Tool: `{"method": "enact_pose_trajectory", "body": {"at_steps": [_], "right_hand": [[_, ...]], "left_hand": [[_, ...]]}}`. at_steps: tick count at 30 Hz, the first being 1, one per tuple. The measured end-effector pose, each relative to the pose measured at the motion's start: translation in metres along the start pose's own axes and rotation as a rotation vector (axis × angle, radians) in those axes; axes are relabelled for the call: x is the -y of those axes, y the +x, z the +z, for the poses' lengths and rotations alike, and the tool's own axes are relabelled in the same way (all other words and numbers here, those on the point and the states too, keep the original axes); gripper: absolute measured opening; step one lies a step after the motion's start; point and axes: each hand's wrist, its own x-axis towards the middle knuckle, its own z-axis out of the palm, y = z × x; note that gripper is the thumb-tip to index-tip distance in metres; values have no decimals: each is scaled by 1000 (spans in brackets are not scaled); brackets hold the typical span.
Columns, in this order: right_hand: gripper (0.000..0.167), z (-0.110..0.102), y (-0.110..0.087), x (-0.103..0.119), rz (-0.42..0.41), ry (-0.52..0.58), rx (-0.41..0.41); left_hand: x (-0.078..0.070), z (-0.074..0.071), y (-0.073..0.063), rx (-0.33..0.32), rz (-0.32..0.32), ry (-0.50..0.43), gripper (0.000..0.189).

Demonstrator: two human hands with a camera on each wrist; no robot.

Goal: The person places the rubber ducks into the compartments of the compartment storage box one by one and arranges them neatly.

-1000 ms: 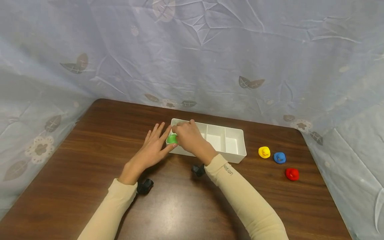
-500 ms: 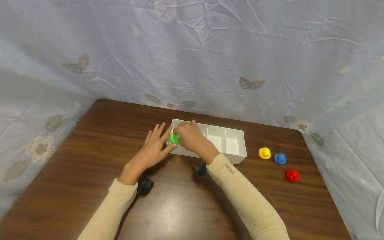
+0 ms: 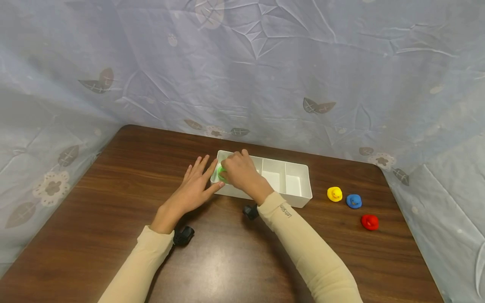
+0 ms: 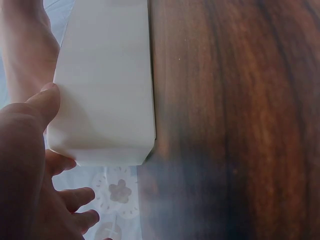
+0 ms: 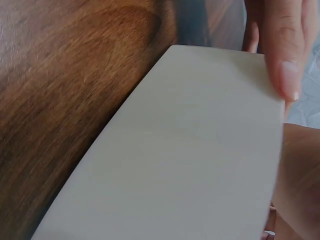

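A white divided box point(image 3: 232, 191) stands on the table, its long front wall facing me. Inside its leftmost compartment my right hand point(image 3: 240, 170) pinches a small green rubber duck point(image 3: 221, 173), mostly covered by the curled fingers. My left hand point(image 3: 193, 189) touches the box's left end with fingers spread and straight. In the left wrist view, the left thumb point(image 4: 46, 102) lies at the front rim, and the index fingertip meets the end corner. The right wrist view mostly shows the box's front wall point(image 5: 175, 150), which hides what the right fingers hold.
To the right of the box sit a yellow duck point(image 3: 334, 194), a blue duck point(image 3: 354, 201) and a red duck point(image 3: 370, 222). A patterned grey curtain point(image 3: 273, 84) hangs behind the dark wooden table point(image 3: 159, 155). Each wrist carries a small black camera point(image 3: 183, 236).
My right hand has shifted slightly within the left compartment, and its fingers now cover more of the green duck. The left hand stays at the box's end.
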Motion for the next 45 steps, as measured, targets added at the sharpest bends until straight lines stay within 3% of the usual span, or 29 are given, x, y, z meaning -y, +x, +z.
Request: {"method": "enact_pose_trajectory", "body": {"at_steps": [17, 19, 24, 29, 34, 45], "right_hand": [[28, -9, 3, 2, 27, -20, 90], [31, -10, 1, 1, 24, -41, 59], [33, -26, -8, -2, 1, -51, -111], [26, -44, -26, -12, -11, -4, -212], [20, -48, -53, -39, 33, 53, -289], [22, -37, -121, -100, 184, 130, -294]], "left_hand": [[-3, 2, 2, 9, 11, 3, 85], [-2, 2, 2, 9, 8, 6, 85], [0, 3, 2, 3, 5, 4, 85], [2, 2, 2, 3, 4, 9, 86], [2, 2, 2, -3, 6, 5, 85], [1, 4, 1, 4, 5, -5, 85]]}}
